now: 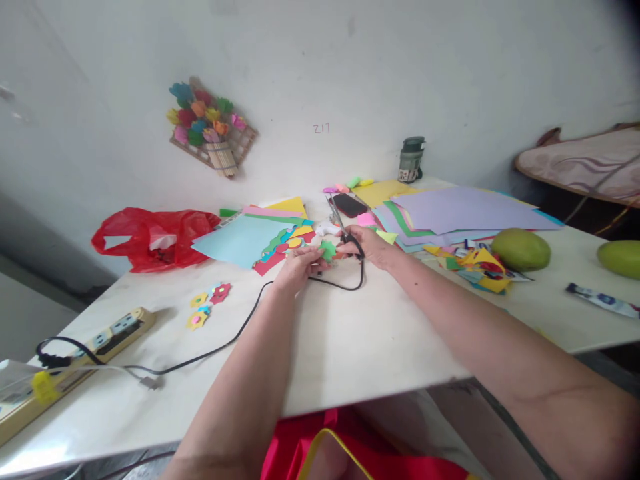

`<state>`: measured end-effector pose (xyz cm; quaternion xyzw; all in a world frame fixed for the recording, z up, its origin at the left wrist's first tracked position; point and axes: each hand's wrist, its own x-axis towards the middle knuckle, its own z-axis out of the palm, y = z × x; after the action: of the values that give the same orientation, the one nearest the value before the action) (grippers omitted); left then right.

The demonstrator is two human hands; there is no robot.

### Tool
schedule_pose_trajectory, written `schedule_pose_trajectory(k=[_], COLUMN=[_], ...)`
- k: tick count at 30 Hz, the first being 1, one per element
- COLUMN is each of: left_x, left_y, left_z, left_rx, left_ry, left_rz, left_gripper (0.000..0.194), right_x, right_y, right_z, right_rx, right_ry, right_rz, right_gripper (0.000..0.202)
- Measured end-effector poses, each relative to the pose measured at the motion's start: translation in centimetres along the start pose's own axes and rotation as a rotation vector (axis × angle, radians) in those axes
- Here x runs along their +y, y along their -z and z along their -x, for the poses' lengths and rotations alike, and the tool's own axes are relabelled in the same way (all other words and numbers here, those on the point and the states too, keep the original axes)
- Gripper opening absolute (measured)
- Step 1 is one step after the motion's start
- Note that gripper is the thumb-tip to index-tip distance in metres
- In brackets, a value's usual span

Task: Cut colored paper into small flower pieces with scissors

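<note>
Between the fingers of my left hand (301, 267) is a small green paper cutout (328, 250) with a jagged edge. My right hand (369, 248) grips a pair of scissors (336, 212) by the black handles, their blades pointing up and away from me. The green piece lies close to the right fingers; whether they touch it I cannot tell. Just beyond my left hand lie colourful paper scraps (280, 248). Paper flowers (199, 319) in yellow and red rest on the table to the left.
A power strip (107, 340) with a black cable stands at left, near a red plastic bag (153, 237). Coloured sheets (450, 207), a phone (350, 205) and a green bottle (411, 160) are at the back. On the right are mangoes (521, 249), more scraps (483, 267) and a tube (603, 300).
</note>
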<state>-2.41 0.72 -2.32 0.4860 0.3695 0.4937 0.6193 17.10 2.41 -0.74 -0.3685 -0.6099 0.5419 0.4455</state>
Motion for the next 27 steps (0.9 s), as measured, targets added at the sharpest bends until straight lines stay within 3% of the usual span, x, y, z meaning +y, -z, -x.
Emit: schedule_pose_trajectory(k=[10, 21, 27], left_x=[-0.1, -0.1, -0.1], left_y=[-0.2, -0.4, -0.2], left_z=[0.0, 0.0, 0.0], left_rx=[-0.030, 0.011, 0.024], left_ry=[0.024, 0.027, -0.027], left_rz=[-0.073, -0.068, -0.039], left_gripper=[0.026, 0.033, 0.042], right_x=[0.5, -0.1, -0.2], right_y=[-0.6, -1.3, -0.3], right_z=[-0.6, 0.0, 0.1], right_rx=[0.067, -0.016, -0.001], right_ry=[0.040, 0.066, 0.026], right_rz=[-0.035, 0.041, 0.091], right_gripper=[0.041, 0.035, 0.035])
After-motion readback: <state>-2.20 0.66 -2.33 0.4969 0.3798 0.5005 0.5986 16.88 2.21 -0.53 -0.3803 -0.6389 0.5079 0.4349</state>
